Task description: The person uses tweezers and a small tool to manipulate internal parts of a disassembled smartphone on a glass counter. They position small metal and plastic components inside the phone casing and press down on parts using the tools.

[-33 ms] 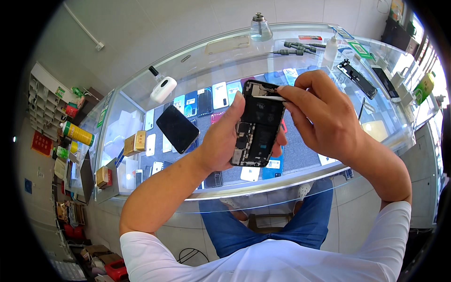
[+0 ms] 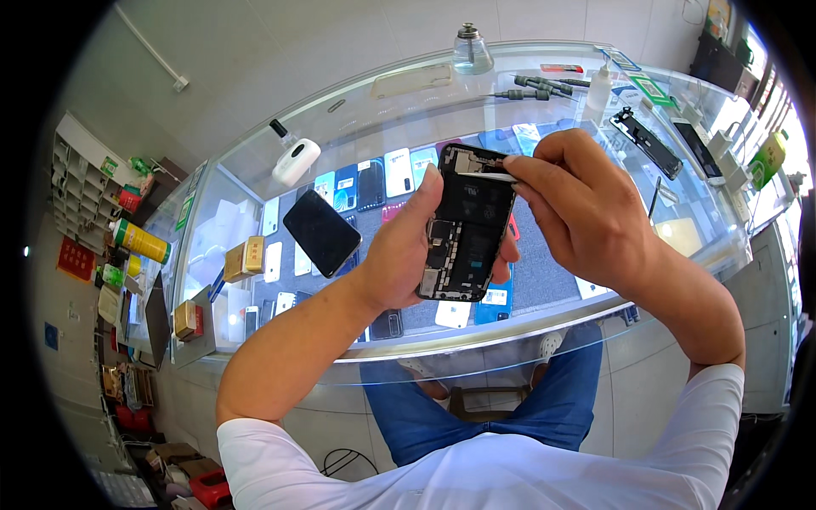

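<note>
My left hand (image 2: pixel 397 246) holds an opened smartphone (image 2: pixel 466 225) upright above the glass counter, thumb along its left edge and fingertips showing at the right. Its screen is off, so the black battery, the circuit board and silver metal plates lie bare. My right hand (image 2: pixel 586 200) is closed, thumb and forefinger pinching a thin silver pointed tool (image 2: pixel 489 177). The tool's tip lies across the upper part of the phone's inside. Whether it is tweezers or a pry tool I cannot tell. Left of my left hand, a black phone screen (image 2: pixel 322 233) rests on the counter.
Under the glass counter (image 2: pixel 357 110) several phones are laid out. On top stand a white bottle-like device (image 2: pixel 296 161), a glass liquid bottle (image 2: pixel 471 51), screwdrivers (image 2: pixel 541 87), a pump bottle (image 2: pixel 599 87), a detached phone part (image 2: pixel 646 142) and small boxes (image 2: pixel 245 258).
</note>
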Motion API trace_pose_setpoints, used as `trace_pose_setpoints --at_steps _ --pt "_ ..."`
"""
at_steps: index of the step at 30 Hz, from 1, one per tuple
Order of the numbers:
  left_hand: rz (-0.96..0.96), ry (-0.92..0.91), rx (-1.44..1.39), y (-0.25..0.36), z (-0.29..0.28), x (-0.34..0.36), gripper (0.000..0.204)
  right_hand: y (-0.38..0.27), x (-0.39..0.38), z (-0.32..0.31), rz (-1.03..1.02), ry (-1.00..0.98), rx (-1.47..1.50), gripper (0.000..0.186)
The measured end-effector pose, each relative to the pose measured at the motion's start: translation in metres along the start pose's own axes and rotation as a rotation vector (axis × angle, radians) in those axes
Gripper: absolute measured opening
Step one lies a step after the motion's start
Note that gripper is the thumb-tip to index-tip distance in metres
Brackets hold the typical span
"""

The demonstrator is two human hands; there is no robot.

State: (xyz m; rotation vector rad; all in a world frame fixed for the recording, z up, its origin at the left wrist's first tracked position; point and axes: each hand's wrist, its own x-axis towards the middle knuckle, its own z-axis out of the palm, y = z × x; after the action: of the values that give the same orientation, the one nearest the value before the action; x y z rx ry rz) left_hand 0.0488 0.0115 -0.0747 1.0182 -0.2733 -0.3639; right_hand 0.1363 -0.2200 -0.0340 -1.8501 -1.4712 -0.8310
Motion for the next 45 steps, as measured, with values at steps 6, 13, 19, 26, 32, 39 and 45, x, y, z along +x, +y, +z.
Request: trace_pose_setpoints --at_steps 6,13,19,26,32,39,45 --pt "0.000 -0.016 -0.032 -0.002 -0.002 0.001 0.083 0.007 -0.002 0.006 0.004 0.025 0.036 0.019" --pt "0.016 0.002 -0.020 0.001 0.004 0.003 0.078 0.006 -0.003 0.013 0.047 0.040 0.094 0.020" --pt "0.021 -0.001 -0.003 -0.003 -0.003 0.001 0.085 0.001 -0.005 0.016 0.123 0.031 0.146 0.019" --pt "0.014 0.038 0.044 -0.001 0.002 0.002 0.084 -0.002 -0.006 0.013 0.178 0.004 0.130 0.018" --pt "0.008 0.055 0.036 0.002 0.008 0.003 0.079 -0.005 -0.004 0.006 0.205 -0.070 0.117 0.020" --pt "0.003 0.070 0.040 0.002 0.009 0.002 0.080 -0.001 -0.003 0.012 0.199 -0.013 0.182 0.017" --pt "-0.005 0.078 0.037 0.003 0.010 0.003 0.081 -0.002 -0.006 0.015 0.298 -0.048 0.182 0.012"
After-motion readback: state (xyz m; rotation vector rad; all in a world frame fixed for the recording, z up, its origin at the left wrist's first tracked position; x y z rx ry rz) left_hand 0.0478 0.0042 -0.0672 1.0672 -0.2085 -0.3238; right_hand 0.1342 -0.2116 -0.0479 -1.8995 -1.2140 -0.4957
